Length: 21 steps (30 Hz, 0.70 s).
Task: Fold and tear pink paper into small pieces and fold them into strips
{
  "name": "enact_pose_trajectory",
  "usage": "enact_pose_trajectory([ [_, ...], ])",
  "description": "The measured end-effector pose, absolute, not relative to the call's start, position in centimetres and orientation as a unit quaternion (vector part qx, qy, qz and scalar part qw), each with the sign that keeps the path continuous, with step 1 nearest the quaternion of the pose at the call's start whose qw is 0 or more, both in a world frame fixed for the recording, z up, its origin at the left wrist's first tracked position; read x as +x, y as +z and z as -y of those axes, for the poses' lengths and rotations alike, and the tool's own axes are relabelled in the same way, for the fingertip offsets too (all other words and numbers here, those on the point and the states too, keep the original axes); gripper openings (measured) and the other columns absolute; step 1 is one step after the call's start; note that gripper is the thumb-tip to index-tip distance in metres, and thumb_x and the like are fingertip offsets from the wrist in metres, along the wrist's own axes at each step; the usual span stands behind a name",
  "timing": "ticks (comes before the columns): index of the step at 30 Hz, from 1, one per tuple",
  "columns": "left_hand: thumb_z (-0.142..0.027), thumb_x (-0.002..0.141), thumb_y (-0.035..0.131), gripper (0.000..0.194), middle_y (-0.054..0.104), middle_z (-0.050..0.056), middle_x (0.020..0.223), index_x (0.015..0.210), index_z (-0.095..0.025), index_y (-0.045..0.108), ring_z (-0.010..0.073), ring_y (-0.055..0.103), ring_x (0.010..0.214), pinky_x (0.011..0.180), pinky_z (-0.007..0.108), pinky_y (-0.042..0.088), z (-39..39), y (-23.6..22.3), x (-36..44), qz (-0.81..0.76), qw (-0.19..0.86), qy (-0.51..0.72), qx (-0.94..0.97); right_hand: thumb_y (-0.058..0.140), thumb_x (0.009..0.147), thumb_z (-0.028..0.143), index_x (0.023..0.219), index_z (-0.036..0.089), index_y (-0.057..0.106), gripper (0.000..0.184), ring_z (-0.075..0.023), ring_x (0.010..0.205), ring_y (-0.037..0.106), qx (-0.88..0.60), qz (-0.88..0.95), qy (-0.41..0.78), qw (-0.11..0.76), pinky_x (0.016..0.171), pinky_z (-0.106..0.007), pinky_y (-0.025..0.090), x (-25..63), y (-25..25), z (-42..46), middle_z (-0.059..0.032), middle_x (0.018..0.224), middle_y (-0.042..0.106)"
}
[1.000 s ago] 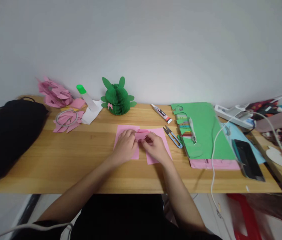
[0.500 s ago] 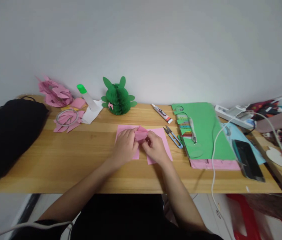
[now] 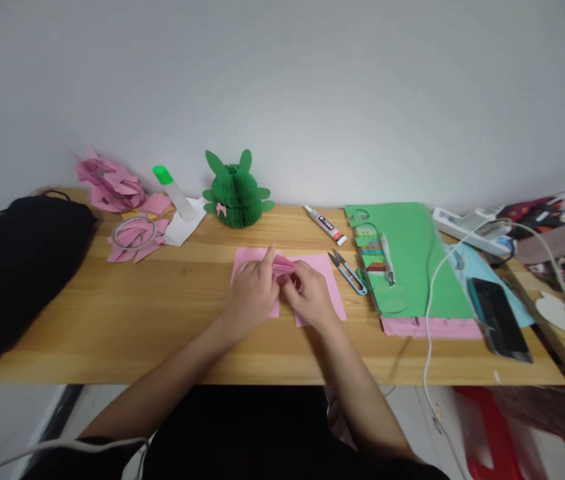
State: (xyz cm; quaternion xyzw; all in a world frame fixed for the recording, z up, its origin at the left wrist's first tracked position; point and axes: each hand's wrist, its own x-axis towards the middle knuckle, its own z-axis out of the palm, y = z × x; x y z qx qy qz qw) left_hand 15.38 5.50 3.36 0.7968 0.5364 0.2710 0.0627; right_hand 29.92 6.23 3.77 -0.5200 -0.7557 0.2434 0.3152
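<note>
Paper [image 3: 285, 264], folded, pink, held between left hand [image 3: 253, 288] and right hand [image 3: 311, 293]; left index finger [image 3: 267, 261] now raised.

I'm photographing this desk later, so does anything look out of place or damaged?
Nothing looks spilled. The crumpled pink paper at back left looks messy, bunched up against the wall, and the green sheet has a notched left edge, probably from cutting.

Open tabletop [image 3: 162, 307] leftward, snips [image 3: 347, 269] obstructing beside pink paper [image 3: 323, 268]

Sheets [image 3: 333, 290] left of snips [image 3: 348, 273] (glue [image 3: 327, 225] behind)
</note>
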Motion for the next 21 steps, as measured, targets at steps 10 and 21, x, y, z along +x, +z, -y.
enact_pose_trajectory([
  [10,-0.01,0.085,0.042,0.049,0.069,0.011,0.096,0.134,-0.012,0.039,0.0231,0.065,0.089,0.082,0.041,0.052,-5.6,1.7,15.1,-0.553,0.108,0.264,0.783,0.049,0.076,0.017,0.083,0.018,0.061,0.014,-0.0166,0.064,0.054,-0.539,0.748,0.252,0.295,0.062,-0.027,0.042,29.7,3.1,-6.4,-0.0042,0.073,0.061],
  [21,-0.008,0.086,0.041,0.047,0.07,0.01,0.093,0.133,-0.014,0.04,0.0223,0.066,0.082,0.075,0.037,0.054,-5.2,0.7,15.2,-0.55,0.071,0.266,0.789,0.048,0.075,0.016,0.082,0.018,0.061,0.016,-0.0169,0.062,0.055,-0.545,0.748,0.249,0.285,0.062,-0.027,0.044,29.6,3.1,-6.2,-0.0049,0.073,0.063],
])
